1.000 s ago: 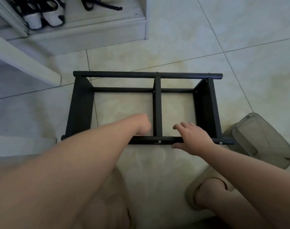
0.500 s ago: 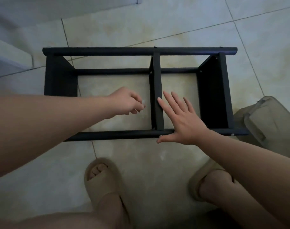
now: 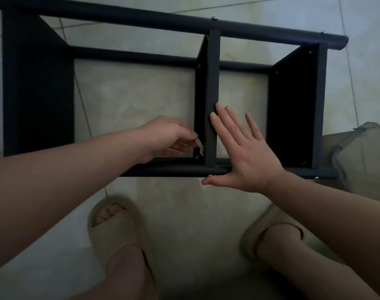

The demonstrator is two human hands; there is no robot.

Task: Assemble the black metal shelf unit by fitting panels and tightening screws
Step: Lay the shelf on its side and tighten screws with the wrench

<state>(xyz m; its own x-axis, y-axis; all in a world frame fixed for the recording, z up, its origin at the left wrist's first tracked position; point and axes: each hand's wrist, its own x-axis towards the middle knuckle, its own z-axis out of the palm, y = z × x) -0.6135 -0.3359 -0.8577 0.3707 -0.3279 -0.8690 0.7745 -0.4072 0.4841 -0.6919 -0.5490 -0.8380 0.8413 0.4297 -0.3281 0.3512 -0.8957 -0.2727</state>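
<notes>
The black metal shelf unit (image 3: 167, 22) lies on its side on the tiled floor, with round rails along the near and far edges. Left, middle and right panels stand between the rails. My left hand (image 3: 167, 137) pinches a small silver wrench (image 3: 199, 146) inside the left bay. The wrench's head sits at a screw (image 3: 197, 157) low on the middle panel (image 3: 213, 87), by the near rail. My right hand (image 3: 243, 150) lies flat with straight fingers against the middle panel's edge and the near rail (image 3: 167, 171).
A translucent plastic container (image 3: 362, 161) stands on the floor just right of the shelf. My feet, in a beige left slipper (image 3: 113, 226) and a right slipper (image 3: 269, 230), stand in front of the near rail. Pale tiles surround everything.
The camera has come much closer to the shelf. My left hand has gone down to the lower corner of the middle panel with the wrench. My right hand stays flat on the panel.
</notes>
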